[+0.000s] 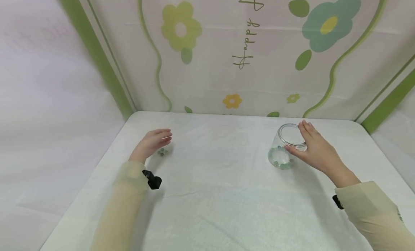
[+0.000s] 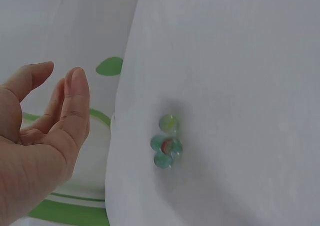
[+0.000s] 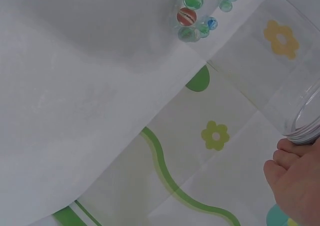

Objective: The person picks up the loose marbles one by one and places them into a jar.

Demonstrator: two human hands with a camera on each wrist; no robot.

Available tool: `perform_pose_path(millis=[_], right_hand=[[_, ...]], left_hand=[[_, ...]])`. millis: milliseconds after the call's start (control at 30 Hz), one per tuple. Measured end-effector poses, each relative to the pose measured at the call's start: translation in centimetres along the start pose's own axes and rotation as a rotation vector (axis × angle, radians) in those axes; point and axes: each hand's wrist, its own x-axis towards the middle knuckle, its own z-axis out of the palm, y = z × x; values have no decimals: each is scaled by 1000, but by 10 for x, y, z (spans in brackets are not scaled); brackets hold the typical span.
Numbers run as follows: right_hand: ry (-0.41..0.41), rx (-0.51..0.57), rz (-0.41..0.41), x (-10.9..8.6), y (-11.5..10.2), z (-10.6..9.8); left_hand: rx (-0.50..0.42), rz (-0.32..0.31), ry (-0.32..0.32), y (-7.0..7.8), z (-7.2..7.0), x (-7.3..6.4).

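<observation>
In the head view my left hand [image 1: 152,142] hovers over the left part of the table, fingers loosely bent and holding nothing. Beside and below it lies a small cluster of glass marbles [image 1: 163,152]; the left wrist view shows these marbles [image 2: 163,145] as green, one with a red streak. At the right, my right hand [image 1: 319,152] holds the rim of a clear glass jar [image 1: 275,141], thumb at the front and fingers at the far side. Several mostly green marbles [image 1: 281,166] ring the jar's bottom. One red-and-white marble [image 3: 186,16] shows in the right wrist view.
A white cloth covers the table [image 1: 207,200]. Behind it hangs a pale curtain [image 1: 214,63] printed with flowers and lettering, and more pale cloth stands at both sides. Each wrist wears a small black camera [image 1: 153,180].
</observation>
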Motion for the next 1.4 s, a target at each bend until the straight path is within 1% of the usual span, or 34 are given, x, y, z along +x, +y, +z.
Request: perform_pose_path(millis=[133,233,367,467,667,733,867,933,1033,1133,1300,1400], right_hand=[[4,-10,-9,1,-1,0],[8,-17,-17,1,-1,-1],[12,-17,-19,2,0,-1],[5,-16,-15,2,0,-1],[-8,-10,-14,2,1,1],[-11,-8,-12,2,2,1],[-19,-7,-5,3,2,1],[-24,-6,0,3,2,1],[-27,-2,5,3,3,1],[-28,5,6,2,2,1],[-25,12,6,2,2,1],[-24,16,7,1,1,1]], left_hand=[[1,-11,26,-15,-17,-9],[4,-11,56,-25,-26,-13],[38,-32,91,-37,-34,-14],[89,-61,111,-44,-37,-12],[226,-106,148,-54,-38,-12],[254,-125,154,-56,-37,-13],[241,-145,162,-58,-36,-12],[219,-144,159,-58,-35,-12],[208,-137,161,-59,-32,-11],[232,-130,165,-59,-29,-11],[287,-143,206,-59,-25,-8],[304,-155,231,-58,-22,-6]])
